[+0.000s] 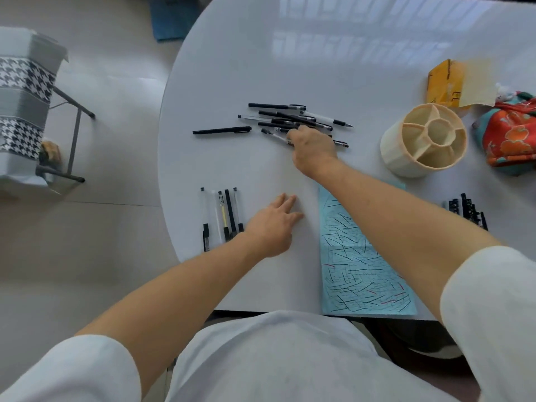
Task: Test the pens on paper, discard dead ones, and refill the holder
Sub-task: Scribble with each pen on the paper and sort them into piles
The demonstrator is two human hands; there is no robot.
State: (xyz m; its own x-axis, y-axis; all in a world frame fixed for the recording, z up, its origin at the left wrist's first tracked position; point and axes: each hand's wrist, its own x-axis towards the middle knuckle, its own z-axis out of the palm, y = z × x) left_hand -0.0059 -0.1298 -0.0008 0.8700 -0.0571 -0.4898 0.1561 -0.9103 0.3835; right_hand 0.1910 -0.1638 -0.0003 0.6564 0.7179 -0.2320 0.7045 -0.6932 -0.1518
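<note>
Fingers of right hand hidden among pen pile, grip unclear; left hand lies spread flat.

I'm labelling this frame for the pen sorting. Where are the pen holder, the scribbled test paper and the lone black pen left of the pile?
pen holder (392, 152): head view, outer wall.
test paper (362, 274): head view, middle of sheet.
lone black pen (222, 130): head view, mid barrel.

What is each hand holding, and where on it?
Left hand rests flat on the table, holding nothing. Right hand reaches the pen pile; any hold is hidden.
</note>
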